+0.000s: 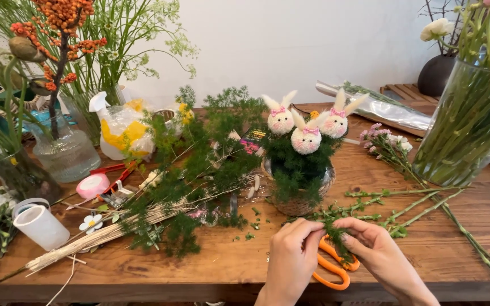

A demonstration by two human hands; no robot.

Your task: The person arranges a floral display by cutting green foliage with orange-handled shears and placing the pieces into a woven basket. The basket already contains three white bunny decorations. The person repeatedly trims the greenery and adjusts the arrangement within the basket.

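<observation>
My left hand (291,258) and my right hand (378,252) meet near the front edge of the wooden table (228,266), both pinching a small green sprig (336,238) between their fingertips. Orange-handled scissors (333,271) lie on the table under and between the hands. Just behind the hands stands a small woven basket (301,201) filled with feathery greenery and topped by three white fluffy bunny heads (306,130) with pink bows.
A bundle of feathery green stems (194,170) lies across the table's left half. At right is a tall glass vase (469,124) of stems, with cut stems (421,207) before it. At left: a glass bottle vase (66,153), white cup (41,226), pink ribbon roll (93,185).
</observation>
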